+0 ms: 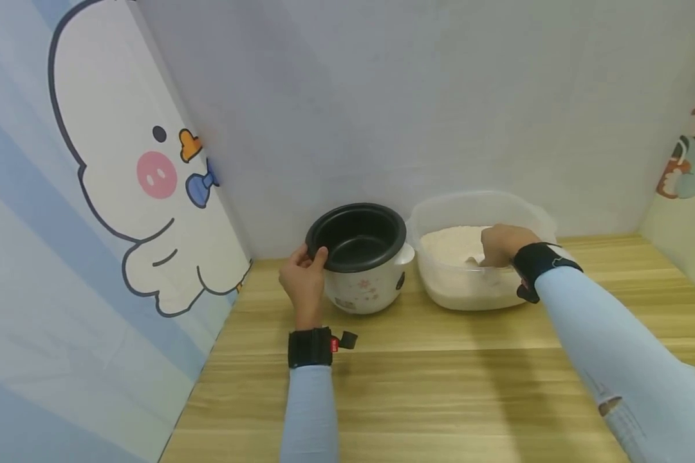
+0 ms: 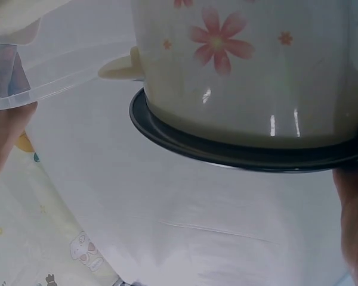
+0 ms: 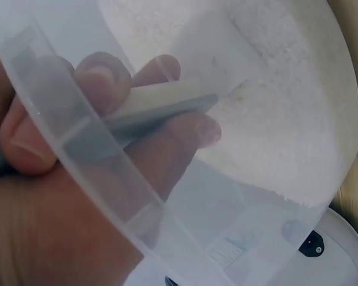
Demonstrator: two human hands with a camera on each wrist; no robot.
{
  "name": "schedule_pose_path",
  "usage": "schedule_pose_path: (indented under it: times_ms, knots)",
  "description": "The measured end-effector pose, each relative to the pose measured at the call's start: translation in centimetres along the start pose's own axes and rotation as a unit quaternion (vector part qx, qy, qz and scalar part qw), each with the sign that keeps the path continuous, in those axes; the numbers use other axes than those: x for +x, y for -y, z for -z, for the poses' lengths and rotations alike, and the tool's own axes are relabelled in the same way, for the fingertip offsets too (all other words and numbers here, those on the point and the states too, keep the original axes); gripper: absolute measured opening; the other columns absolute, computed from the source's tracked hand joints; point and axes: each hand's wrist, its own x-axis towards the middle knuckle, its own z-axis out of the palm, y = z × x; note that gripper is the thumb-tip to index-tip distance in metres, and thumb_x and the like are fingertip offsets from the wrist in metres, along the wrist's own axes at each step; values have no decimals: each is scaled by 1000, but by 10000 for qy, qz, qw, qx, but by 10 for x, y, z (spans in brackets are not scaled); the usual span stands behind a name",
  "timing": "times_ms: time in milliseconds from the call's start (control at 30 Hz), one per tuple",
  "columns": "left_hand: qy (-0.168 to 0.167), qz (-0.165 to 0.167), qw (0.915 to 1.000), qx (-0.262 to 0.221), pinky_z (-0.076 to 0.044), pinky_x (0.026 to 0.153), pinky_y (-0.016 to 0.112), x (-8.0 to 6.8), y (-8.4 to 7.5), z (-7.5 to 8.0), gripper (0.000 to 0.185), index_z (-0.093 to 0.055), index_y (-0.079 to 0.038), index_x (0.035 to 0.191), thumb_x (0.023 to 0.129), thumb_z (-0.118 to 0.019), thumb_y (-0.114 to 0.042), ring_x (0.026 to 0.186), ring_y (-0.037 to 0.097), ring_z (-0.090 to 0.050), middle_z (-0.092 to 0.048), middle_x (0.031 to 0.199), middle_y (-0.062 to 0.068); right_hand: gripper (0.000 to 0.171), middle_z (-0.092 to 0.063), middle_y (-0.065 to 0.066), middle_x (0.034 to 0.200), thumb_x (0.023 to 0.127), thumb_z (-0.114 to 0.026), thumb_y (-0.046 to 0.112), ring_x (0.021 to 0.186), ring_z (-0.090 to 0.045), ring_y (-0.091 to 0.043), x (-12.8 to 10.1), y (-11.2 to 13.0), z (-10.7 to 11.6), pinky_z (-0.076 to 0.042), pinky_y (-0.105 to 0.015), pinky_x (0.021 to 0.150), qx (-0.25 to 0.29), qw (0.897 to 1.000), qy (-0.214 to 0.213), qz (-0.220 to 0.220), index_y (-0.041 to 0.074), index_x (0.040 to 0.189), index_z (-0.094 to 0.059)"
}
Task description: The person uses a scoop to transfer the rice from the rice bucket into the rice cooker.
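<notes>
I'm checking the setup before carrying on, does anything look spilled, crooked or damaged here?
No spill shows on the wooden table. The rice cooker stands upright, steadied by the left hand; the rice stays inside the clear plastic container, where the right hand holds a scoop handle. One oddity: the right sleeve has a small tear.

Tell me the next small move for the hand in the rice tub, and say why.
Probably lift the clear plastic scoop out of the white rice and carry it left. The right hand grips the scoop inside the translucent plastic tub, while the left hand holds the rim of the open black-lined flowered rice cooker, which looks empty.
</notes>
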Motion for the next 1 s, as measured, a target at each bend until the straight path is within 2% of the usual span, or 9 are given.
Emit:
schedule_pose_path:
  times_ms: [167, 267, 500, 567, 633, 700, 767, 867, 1000]
  knots:
    - [-7, 14, 10000, -29, -47, 62, 20, 1, 1, 0, 47, -65, 1, 117, 77, -80, -18, 75, 14, -57, -65, 90, 11, 46, -35, 9, 50, 89, -62, 34, 46, -30, -8, 2, 0, -1, -28, -24, 49, 477, 9961, 36, 739, 16, 49, -46]
    - [7, 16, 10000, -75, -48, 62, 21, 1, 1, 0, 47, -65, 1, 117, 77, -79, -19, 75, 14, -58, -65, 90, 10, 52, -27, 12, 44, 90, -61, 30, 43, -22, -5, 2, 3, 0, -24, -22, 48, 863, 9892, 54, 1182, 19, 44, -43]
    - [11, -6, 10000, -96, -47, 64, 22, 3, 3, 0, 47, -65, 2, 117, 77, -79, -18, 76, 14, -57, -64, 91, 10, 52, -28, 11, 46, 92, -61, 36, 45, -23, -7, 3, 0, -6, -25, -24, 49, 1595, 9819, 172, 1005, 18, 46, -45]
    - [-13, -19, 10000, -48, -47, 63, 22, 3, 3, 0, 46, -65, 2, 117, 77, -79, -18, 76, 14, -58, -65, 91, 11, 48, -36, 10, 49, 92, -60, 38, 49, -28, -8, 2, -2, -7, -30, -25, 53, 1856, 9779, 167, 950, 15, 50, -57]
    - [-31, -31, 10000, -2, -47, 63, 21, 3, 3, 0, 46, -66, 2, 116, 77, -79, -18, 76, 14, -58, -65, 91, 11, 43, -46, 10, 56, 91, -61, 41, 54, -35, -9, 1, -4, -7, -35, -26, 57, 2083, 9739, 119, 890, 11, 61, -70]
    - [-46, -47, 10000, 29, -47, 63, 21, 4, 3, -1, 46, -66, 1, 116, 77, -79, -18, 75, 14, -58, -65, 90, 11, 39, -45, 9, 58, 90, -63, 42, 56, -37, -10, -1, -4, -7, -37, -27, 60, 2368, 9691, 118, 680, 9, 73, -76]
    - [-42, -53, 10000, 23, -47, 63, 22, 4, 3, 0, 46, -66, 1, 116, 77, -79, -19, 75, 14, -58, -65, 90, 11, 39, -45, 9, 59, 89, -63, 44, 56, -36, -11, -2, -5, -8, -38, -28, 61, 2748, 9603, 154, 459, 8, 82, -77]
    - [-32, -57, 10000, 28, -48, 64, 22, 4, 3, 0, 46, -66, 0, 116, 77, -79, -20, 76, 14, -59, -65, 90, 10, 44, -30, 6, 52, 88, -63, 47, 48, -26, -11, -3, -7, -8, -35, -28, 55, 3277, 9445, 213, 121, 5, 82, -75]
    - [-22, -60, 10000, 8, -47, 64, 22, 3, 3, 1, 46, -66, 0, 116, 77, -79, -19, 76, 15, -58, -65, 90, 10, 50, -30, 4, 50, 89, -61, 48, 43, -24, -12, -6, -13, -7, -31, -28, 49, 3874, 9217, 185, 46, 1, 99, -71]
